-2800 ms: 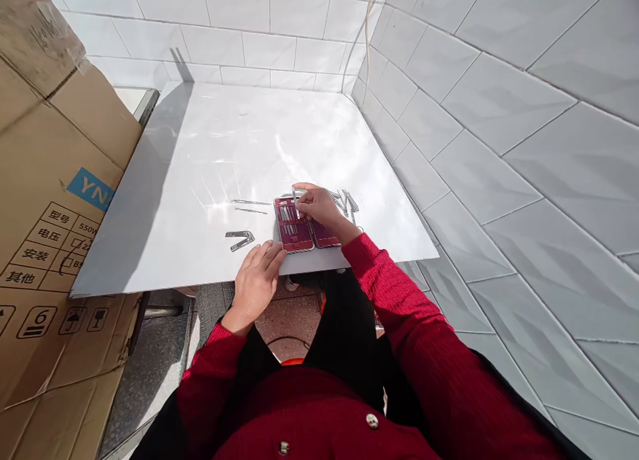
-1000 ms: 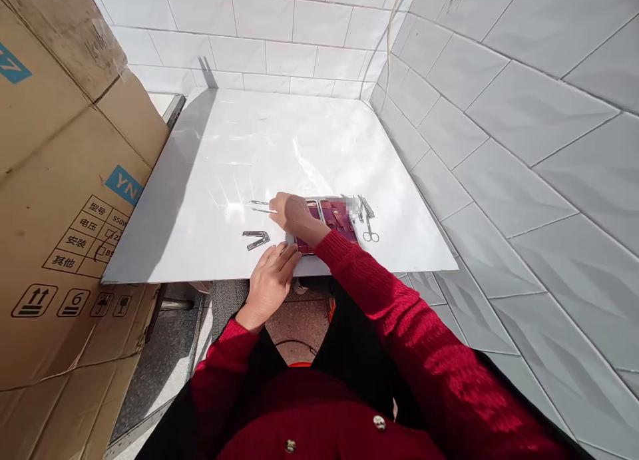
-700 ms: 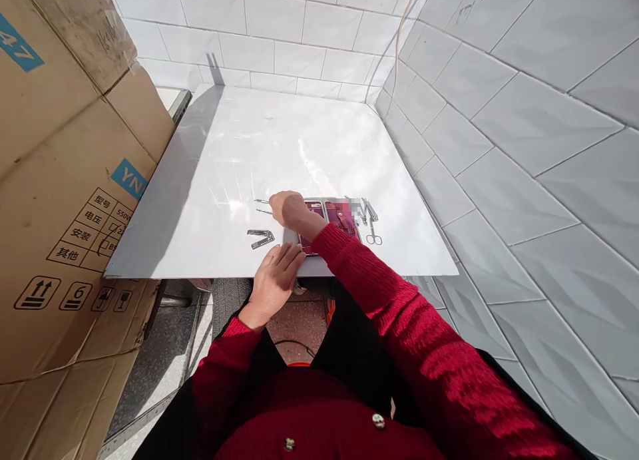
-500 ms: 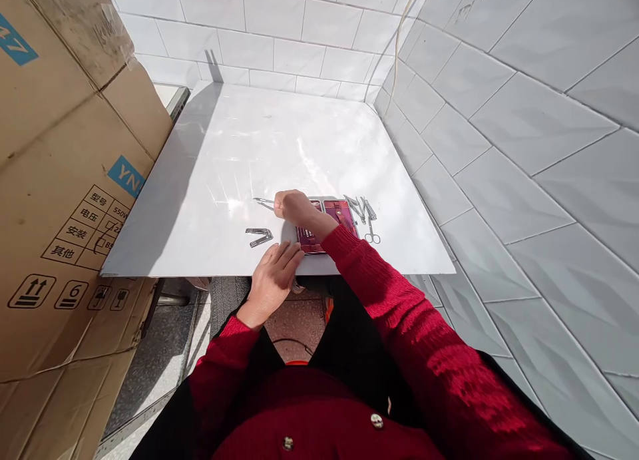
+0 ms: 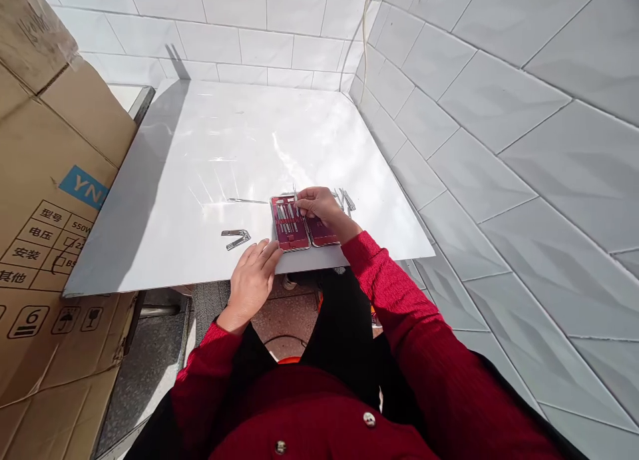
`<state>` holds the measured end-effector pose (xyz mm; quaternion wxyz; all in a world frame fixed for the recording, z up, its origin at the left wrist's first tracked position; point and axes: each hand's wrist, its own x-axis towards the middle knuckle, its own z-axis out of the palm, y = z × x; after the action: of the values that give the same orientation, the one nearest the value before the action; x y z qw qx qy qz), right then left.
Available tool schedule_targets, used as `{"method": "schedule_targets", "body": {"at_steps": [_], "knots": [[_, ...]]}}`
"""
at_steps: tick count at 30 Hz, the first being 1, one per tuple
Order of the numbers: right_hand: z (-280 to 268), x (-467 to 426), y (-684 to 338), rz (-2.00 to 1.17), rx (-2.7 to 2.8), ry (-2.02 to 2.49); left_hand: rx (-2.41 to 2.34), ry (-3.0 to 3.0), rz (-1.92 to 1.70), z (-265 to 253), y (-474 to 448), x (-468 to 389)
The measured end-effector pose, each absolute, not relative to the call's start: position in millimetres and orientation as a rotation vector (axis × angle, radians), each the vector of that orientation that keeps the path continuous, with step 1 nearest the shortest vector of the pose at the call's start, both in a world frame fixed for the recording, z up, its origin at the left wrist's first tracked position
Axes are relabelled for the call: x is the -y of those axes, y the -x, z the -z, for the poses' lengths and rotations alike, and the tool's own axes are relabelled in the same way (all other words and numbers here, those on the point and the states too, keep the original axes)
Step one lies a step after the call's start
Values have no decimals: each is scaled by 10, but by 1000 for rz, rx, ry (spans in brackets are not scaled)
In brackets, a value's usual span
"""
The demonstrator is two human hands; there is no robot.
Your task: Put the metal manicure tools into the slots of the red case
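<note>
An open manicure case (image 5: 292,241) with a dark red lining lies near the table's front edge. Several slim metal tools (image 5: 285,219) sit in a row in its left half. My right hand (image 5: 319,204) is above the middle of the case, fingers pinched on a slim metal manicure tool (image 5: 294,191) whose tip points away from me; its exact kind is unclear. My left hand (image 5: 252,273) rests with fingers stretched out at the case's near left corner. Left of it lies an unfolded nail clipper (image 5: 236,235). A thin metal tool (image 5: 247,201) lies beyond that.
More metal clippers (image 5: 348,199) lie right of the case, partly behind my right hand. The white table (image 5: 224,134) meets tiled walls (image 5: 239,30) at the back and right. A large cardboard box (image 5: 44,154) stands along the left side.
My right hand has moved right, from beside the thin tool on the left to over the case, and now holds a slim tool. The left hand stays by the case. The view has shifted.
</note>
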<state>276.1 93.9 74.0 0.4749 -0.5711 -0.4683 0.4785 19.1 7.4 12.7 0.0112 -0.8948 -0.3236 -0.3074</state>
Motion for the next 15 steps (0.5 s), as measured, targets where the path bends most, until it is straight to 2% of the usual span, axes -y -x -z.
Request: {"method": "schedule_targets", "body": {"at_steps": [6, 15], "knots": [[-736, -903, -2771, -1179, 1145, 1337, 1029, 2800, 875, -171, -183, -67], [-708, -895, -2780, -1192, 1057, 1321, 990, 2794, 973, -124, -174, -99]]}}
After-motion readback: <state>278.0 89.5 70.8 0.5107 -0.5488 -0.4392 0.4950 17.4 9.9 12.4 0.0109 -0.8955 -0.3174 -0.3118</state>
